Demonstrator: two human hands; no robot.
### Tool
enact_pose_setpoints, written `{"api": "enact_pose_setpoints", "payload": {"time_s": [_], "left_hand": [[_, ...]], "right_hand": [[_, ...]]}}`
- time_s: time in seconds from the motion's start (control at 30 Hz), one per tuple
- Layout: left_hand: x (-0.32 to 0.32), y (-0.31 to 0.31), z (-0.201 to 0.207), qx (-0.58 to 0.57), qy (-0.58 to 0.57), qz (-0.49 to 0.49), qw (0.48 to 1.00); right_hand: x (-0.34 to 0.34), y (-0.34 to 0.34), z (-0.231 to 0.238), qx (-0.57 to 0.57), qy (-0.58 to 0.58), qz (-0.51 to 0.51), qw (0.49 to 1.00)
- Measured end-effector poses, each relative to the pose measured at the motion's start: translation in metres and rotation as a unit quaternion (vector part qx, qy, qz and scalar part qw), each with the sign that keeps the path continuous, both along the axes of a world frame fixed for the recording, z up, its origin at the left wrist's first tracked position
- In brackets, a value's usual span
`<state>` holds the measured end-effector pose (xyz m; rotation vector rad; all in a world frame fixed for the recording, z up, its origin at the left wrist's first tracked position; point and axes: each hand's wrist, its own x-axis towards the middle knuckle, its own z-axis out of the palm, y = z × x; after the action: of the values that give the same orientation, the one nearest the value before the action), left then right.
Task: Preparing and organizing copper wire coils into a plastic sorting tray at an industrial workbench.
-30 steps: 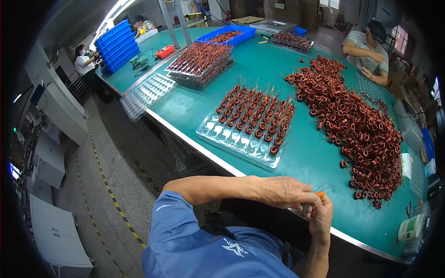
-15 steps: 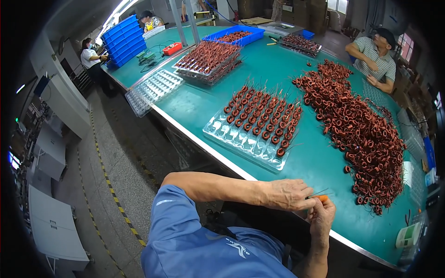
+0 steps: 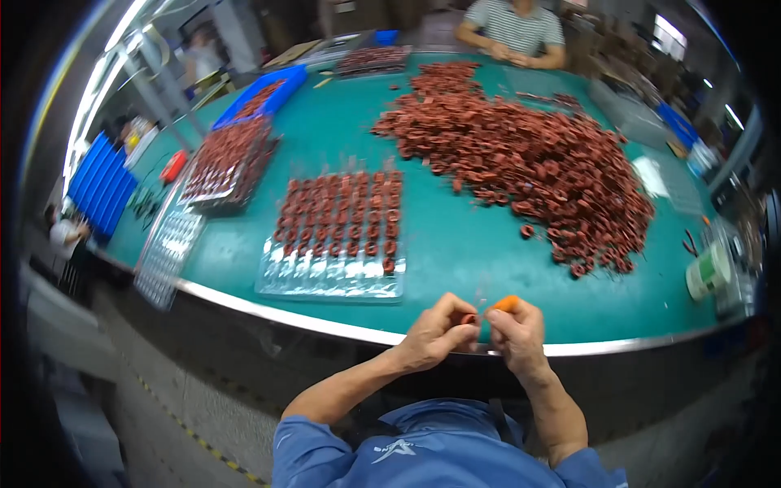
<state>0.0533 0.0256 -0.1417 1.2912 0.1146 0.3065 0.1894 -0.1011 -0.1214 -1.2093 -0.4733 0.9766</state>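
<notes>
Close to the table's front edge, my left hand [image 3: 443, 332] pinches a small red-brown ring coil [image 3: 468, 320] between thumb and fingers. Just beside it is my right hand [image 3: 519, 332], its thumb and forefinger pressed together. A bright orange piece [image 3: 506, 303] sits at that forefinger; whether it is worn like a finger cot or held, I cannot tell. Thin, blurred wire leads rise between the hands. Ahead on the left lies a clear plastic tray [image 3: 325, 285] with rows of ring coils [image 3: 338, 215]; its nearest row of pockets is mostly bare.
A large heap of loose ring coils [image 3: 537, 163] spreads across the green table [image 3: 455, 244]. Stacked filled trays [image 3: 224, 167], an empty clear tray [image 3: 169, 244] and a blue bin [image 3: 297, 77] stand left. A white-green tub [image 3: 709, 272] is at right; a co-worker [image 3: 517, 37] sits opposite.
The view has swung to the right, so the table lies more squarely ahead. My hands have drawn slightly apart, and the coil in my left hand now shows.
</notes>
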Motion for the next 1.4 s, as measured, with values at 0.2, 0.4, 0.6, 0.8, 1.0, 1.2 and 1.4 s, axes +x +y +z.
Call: {"api": "enact_pose_setpoints", "payload": {"time_s": [0.2, 0.4, 0.6, 0.8, 1.0, 1.2, 1.4], "left_hand": [[0.013, -0.002, 0.004, 0.052, -0.056, 0.078, 0.994], [0.003, 0.009, 0.017, -0.027, -0.057, 0.107, 0.992], [-0.002, 0.009, 0.017, -0.033, -0.063, 0.087, 0.994], [-0.009, 0.009, 0.02, 0.147, 0.029, 0.115, 0.982], [-0.008, 0.012, 0.032, 0.245, 0.03, 0.093, 0.965], [-0.038, 0.024, 0.012, 0.124, -0.007, 0.143, 0.982], [-0.095, 0.103, 0.025, 0.185, -0.008, 0.418, 0.889]], "right_hand": [[0.0, 0.01, -0.004, 0.001, -0.022, -0.041, 0.999], [-0.009, 0.036, 0.018, 0.077, -0.07, 0.006, 0.995], [-0.01, 0.024, 0.004, 0.077, -0.091, -0.014, 0.993], [-0.024, 0.026, 0.009, 0.049, -0.204, -0.048, 0.977], [-0.012, 0.027, 0.033, 0.025, -0.345, 0.023, 0.938], [-0.019, 0.028, 0.02, 0.069, -0.197, -0.065, 0.976], [0.004, -0.002, -0.009, 0.024, -0.268, -0.135, 0.954]]}}
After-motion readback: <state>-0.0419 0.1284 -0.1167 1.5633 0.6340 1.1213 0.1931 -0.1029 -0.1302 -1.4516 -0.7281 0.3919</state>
